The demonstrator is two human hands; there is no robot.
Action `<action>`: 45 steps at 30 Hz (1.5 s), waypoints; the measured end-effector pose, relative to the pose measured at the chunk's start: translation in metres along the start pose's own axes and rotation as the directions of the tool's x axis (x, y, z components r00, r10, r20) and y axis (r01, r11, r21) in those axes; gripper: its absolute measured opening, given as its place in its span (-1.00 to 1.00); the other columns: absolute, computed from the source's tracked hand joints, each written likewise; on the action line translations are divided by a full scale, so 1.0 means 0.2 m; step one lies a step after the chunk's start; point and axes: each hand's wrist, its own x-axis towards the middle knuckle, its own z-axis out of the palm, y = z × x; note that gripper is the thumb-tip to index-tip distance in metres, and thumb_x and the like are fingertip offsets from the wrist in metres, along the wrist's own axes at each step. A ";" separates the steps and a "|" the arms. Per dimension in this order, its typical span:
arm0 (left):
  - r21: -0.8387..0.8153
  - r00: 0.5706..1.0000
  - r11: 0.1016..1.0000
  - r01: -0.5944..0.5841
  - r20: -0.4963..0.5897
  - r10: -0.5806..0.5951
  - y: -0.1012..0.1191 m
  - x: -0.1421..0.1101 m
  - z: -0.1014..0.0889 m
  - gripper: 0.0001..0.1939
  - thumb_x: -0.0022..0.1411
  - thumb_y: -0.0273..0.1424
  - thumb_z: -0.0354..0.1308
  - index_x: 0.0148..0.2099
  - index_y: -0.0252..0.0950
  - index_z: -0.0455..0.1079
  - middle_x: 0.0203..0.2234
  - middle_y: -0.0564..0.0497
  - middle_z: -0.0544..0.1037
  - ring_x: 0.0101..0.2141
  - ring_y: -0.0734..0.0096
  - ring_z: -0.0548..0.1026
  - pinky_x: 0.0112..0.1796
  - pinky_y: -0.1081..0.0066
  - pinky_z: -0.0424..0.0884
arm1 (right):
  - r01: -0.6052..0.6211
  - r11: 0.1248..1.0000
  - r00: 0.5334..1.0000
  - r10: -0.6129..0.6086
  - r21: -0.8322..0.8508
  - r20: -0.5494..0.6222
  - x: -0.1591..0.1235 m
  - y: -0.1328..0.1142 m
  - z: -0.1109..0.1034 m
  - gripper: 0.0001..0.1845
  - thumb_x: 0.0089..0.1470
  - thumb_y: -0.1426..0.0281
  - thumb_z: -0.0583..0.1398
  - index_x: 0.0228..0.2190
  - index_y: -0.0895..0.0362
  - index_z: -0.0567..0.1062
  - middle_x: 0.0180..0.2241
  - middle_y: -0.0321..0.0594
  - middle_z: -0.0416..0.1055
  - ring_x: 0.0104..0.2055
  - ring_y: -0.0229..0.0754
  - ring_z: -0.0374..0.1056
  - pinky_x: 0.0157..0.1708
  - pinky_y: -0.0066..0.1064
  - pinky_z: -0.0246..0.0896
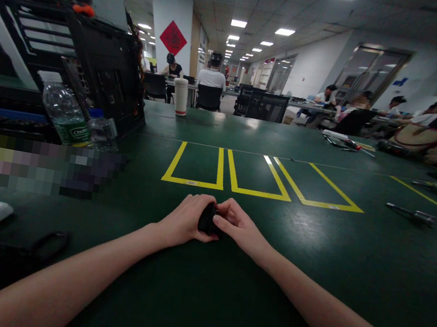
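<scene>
Between my two hands is a small black object, mostly covered by fingers, so its kind does not show. My left hand wraps round it from the left, fingers over the top and thumb below. From the right, my right hand pinches at its side with thumb and curled fingers. Both hands are low over the dark green tabletop, just in front of yellow tape outlines.
To the left stand a computer case, a plastic bottle and a smaller blue-capped bottle. A white cup is at the table's far edge. Metal tools lie at right. People sit at desks beyond.
</scene>
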 end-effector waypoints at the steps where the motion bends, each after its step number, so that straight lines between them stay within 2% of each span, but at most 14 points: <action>1: 0.006 1.000 1.000 0.008 -0.021 -0.008 0.00 0.00 0.00 -0.42 -0.09 -0.31 0.27 -0.06 -0.26 0.07 -0.21 -0.02 0.32 -0.23 0.24 0.33 -0.23 0.26 0.29 | -0.001 1.000 1.000 0.001 0.000 -0.012 0.00 0.00 0.00 -0.79 0.00 0.30 0.14 -0.29 0.09 0.26 -0.24 -0.26 0.30 -0.15 -0.17 0.28 -0.14 -0.21 0.19; 7: 0.025 1.000 1.000 0.013 0.019 -0.013 0.01 0.00 -0.01 -0.45 -0.06 -0.31 0.24 -0.05 -0.28 0.07 -0.21 -0.05 0.32 -0.23 0.24 0.34 -0.24 0.25 0.31 | -0.066 0.998 0.998 0.066 0.008 -0.022 0.01 0.02 0.00 -0.72 -0.01 0.32 0.15 -0.23 0.09 0.25 -0.20 -0.22 0.28 -0.12 -0.16 0.26 -0.12 -0.21 0.18; 13: 0.032 1.000 0.999 0.010 -0.004 -0.010 0.02 0.00 -0.02 -0.42 -0.09 -0.33 0.26 -0.05 -0.27 0.07 -0.21 -0.04 0.33 -0.23 0.24 0.34 -0.24 0.25 0.30 | 0.013 0.999 0.998 -0.016 0.046 0.061 0.00 0.00 -0.01 -0.70 -0.10 0.40 0.23 -0.29 0.10 0.25 -0.24 -0.28 0.30 -0.12 -0.18 0.27 -0.11 -0.25 0.18; 19: 0.008 0.999 1.000 0.012 0.033 -0.012 0.03 0.00 -0.04 -0.45 -0.04 -0.31 0.23 -0.04 -0.27 0.07 -0.18 -0.06 0.32 -0.20 0.23 0.34 -0.22 0.24 0.30 | -0.008 1.000 0.999 0.007 -0.024 -0.048 0.00 -0.01 0.01 -0.81 0.02 0.27 0.11 -0.32 0.09 0.27 -0.29 -0.28 0.30 -0.19 -0.17 0.28 -0.18 -0.24 0.21; 26: 0.006 0.999 1.000 0.028 0.034 -0.028 0.03 0.00 -0.03 -0.46 -0.05 -0.31 0.23 -0.05 -0.27 0.08 -0.19 -0.05 0.33 -0.20 0.21 0.35 -0.23 0.24 0.30 | -0.094 0.995 0.993 0.091 -0.035 -0.068 0.00 -0.01 0.01 -0.70 -0.01 0.27 0.14 -0.22 0.10 0.25 -0.20 -0.22 0.28 -0.13 -0.16 0.26 -0.14 -0.21 0.20; 31: 0.039 0.999 0.999 0.031 -0.031 -0.030 0.00 0.00 0.01 -0.42 -0.11 -0.31 0.27 -0.06 -0.28 0.09 -0.23 -0.04 0.34 -0.25 0.23 0.35 -0.26 0.25 0.30 | 0.004 1.000 1.000 -0.004 0.029 0.018 0.00 0.00 0.00 -0.73 -0.08 0.36 0.21 -0.32 0.11 0.26 -0.28 -0.28 0.30 -0.16 -0.19 0.28 -0.15 -0.25 0.19; 34: 0.029 1.000 0.999 0.021 -0.016 -0.020 -0.01 0.00 0.01 -0.43 -0.09 -0.31 0.26 -0.06 -0.27 0.09 -0.23 -0.03 0.33 -0.25 0.24 0.35 -0.25 0.26 0.30 | 0.033 0.998 0.999 -0.035 0.048 0.030 0.01 0.00 0.00 -0.71 -0.11 0.38 0.24 -0.33 0.11 0.25 -0.28 -0.30 0.30 -0.15 -0.19 0.28 -0.14 -0.26 0.18; 39: 0.005 1.000 1.000 0.026 0.014 -0.026 0.01 0.00 -0.02 -0.43 -0.06 -0.30 0.25 -0.04 -0.27 0.07 -0.19 -0.04 0.32 -0.21 0.23 0.34 -0.23 0.24 0.31 | -0.014 1.000 0.999 0.014 0.009 -0.050 0.00 -0.02 0.01 -0.81 0.00 0.28 0.13 -0.34 0.10 0.27 -0.28 -0.28 0.30 -0.18 -0.18 0.28 -0.17 -0.25 0.20; 45: -0.017 0.998 0.999 0.050 0.048 -0.049 0.04 0.00 -0.04 -0.46 -0.05 -0.30 0.24 -0.05 -0.28 0.09 -0.19 -0.06 0.33 -0.21 0.23 0.35 -0.22 0.23 0.31 | -0.098 0.995 0.994 0.097 -0.027 -0.048 0.00 -0.01 0.01 -0.75 0.00 0.29 0.13 -0.25 0.10 0.26 -0.21 -0.24 0.29 -0.13 -0.16 0.26 -0.12 -0.21 0.18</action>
